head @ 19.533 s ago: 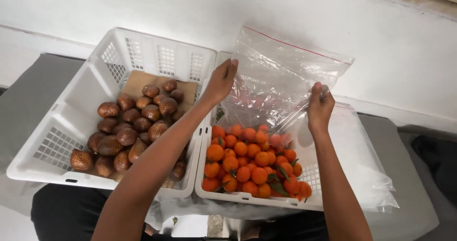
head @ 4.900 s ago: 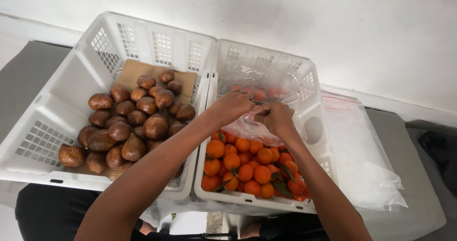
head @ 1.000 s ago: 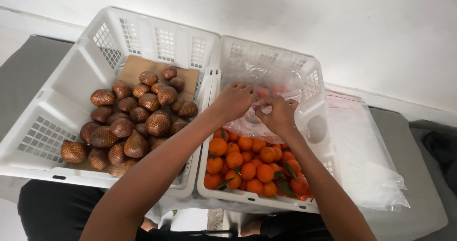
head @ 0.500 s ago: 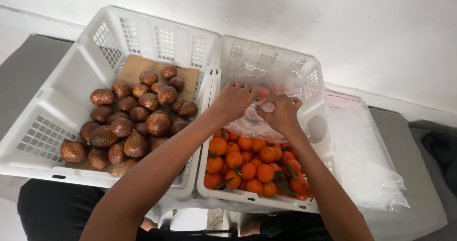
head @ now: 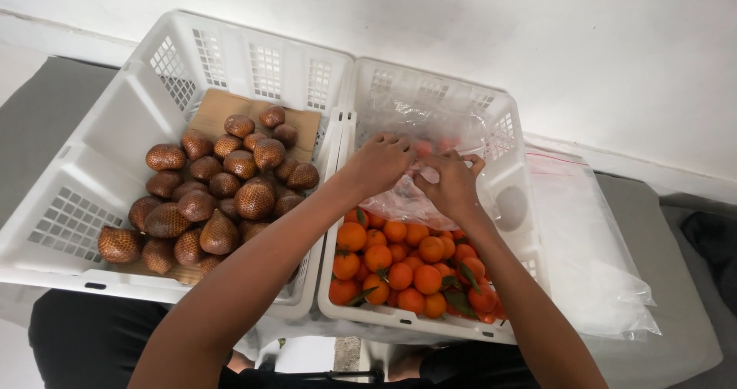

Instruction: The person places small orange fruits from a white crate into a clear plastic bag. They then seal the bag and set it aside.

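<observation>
hands (head: 418,174) barely moved, grey surface (head: 46,112), white wall (head: 537,43)

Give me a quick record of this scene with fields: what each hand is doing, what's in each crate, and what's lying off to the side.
left hand: grips the clear plastic bag
right hand: grips the same bag
right crate: small orange fruits, bag over its far end
left crate: brown scaly fruits on cardboard
side: stack of clear bags right of the crates
</observation>
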